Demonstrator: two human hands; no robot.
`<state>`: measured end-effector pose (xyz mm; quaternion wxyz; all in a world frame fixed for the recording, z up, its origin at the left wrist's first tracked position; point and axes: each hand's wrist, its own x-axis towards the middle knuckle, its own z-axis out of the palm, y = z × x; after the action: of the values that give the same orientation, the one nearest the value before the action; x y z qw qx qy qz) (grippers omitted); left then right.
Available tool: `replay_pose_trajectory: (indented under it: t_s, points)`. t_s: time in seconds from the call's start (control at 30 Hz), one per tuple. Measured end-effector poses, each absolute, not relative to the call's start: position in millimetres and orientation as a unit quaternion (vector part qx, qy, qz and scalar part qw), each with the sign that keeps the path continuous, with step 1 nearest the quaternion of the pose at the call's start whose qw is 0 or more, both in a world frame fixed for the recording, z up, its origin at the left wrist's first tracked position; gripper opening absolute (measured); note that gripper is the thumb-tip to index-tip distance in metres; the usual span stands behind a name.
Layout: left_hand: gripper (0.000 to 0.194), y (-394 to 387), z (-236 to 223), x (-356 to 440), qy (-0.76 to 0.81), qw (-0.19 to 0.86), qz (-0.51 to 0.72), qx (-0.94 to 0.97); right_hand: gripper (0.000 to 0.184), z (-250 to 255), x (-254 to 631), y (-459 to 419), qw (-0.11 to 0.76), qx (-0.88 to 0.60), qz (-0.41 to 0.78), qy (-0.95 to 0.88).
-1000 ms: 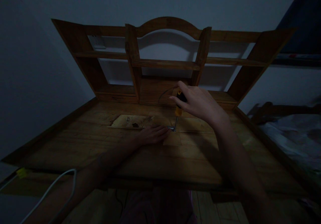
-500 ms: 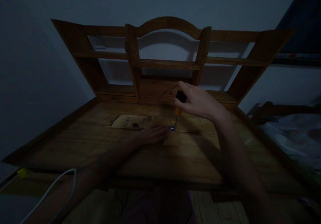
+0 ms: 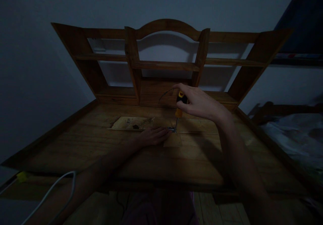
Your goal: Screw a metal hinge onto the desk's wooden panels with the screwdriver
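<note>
My right hand (image 3: 194, 100) is closed round the yellow and black handle of a screwdriver (image 3: 179, 113). The screwdriver stands nearly upright, its metal shaft reaching down to a small metal piece (image 3: 172, 129) on the desk; the exact tip contact is too dim to tell. Flat on the wood lies my left hand (image 3: 155, 136), fingers stretched out and their tips at the left end of the metal piece. What lies under those fingertips is hidden. Just below the metal piece there is a thin, paler square (image 3: 173, 140) on the desktop.
A wooden desk (image 3: 141, 164) carries a shelf unit (image 3: 164, 65) along its back. Left of the hands is a pale, damaged patch (image 3: 132, 122). A white cable (image 3: 54, 184) loops at lower left near a yellow object (image 3: 22, 176). Bedding (image 3: 295, 144) lies beyond the right edge.
My right hand has shifted slightly on the screwdriver, and more of the yellow handle shows. My left hand stays in place. The view has moved a little.
</note>
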<state>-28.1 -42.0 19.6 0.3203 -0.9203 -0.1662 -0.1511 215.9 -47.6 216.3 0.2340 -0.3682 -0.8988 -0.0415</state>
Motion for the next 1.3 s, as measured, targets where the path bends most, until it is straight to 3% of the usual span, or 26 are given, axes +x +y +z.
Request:
replay_pose_trajectory:
  t_s: [0.1, 0.33, 0.5, 0.6, 0.77, 0.97, 1.17, 1.3]
  points:
    - [0.038, -42.0, 20.4, -27.5, -0.164, 0.326, -0.154, -0.918, 0.04, 216.4, 215.2, -50.4, 0.224, -0.405, -0.061, -0.884]
    - [0.04, -39.6, 16.2, -29.2, -0.167, 0.325, -0.146, -0.919, 0.059, 215.8, 217.4, -49.3, 0.234, -0.352, -0.013, -0.906]
    - [0.043, -38.8, 13.8, -29.6, -0.168, 0.32, -0.152, -0.92, 0.043, 213.0, 216.4, -48.1, 0.23, -0.402, -0.057, -0.885]
    - [0.043, -38.8, 13.2, -29.3, -0.171, 0.32, -0.149, -0.92, 0.044, 212.9, 217.3, -46.4, 0.234, -0.422, -0.067, -0.873]
    - [0.042, -40.1, 13.0, -29.7, -0.174, 0.317, -0.155, -0.919, 0.049, 215.7, 221.1, -42.6, 0.233, -0.346, 0.012, -0.909]
    - [0.039, -42.2, 15.6, -28.3, -0.169, 0.321, -0.175, -0.915, 0.043, 213.2, 221.6, -44.3, 0.232, -0.415, -0.043, -0.878]
    - [0.038, -44.0, 22.7, -26.3, -0.167, 0.325, -0.143, -0.92, 0.042, 217.3, 224.1, -45.8, 0.233, -0.347, 0.014, -0.908]
    - [0.04, -45.9, 25.1, -26.5, -0.178, 0.317, -0.136, -0.922, 0.043, 216.4, 223.0, -45.9, 0.228, -0.382, -0.01, -0.896]
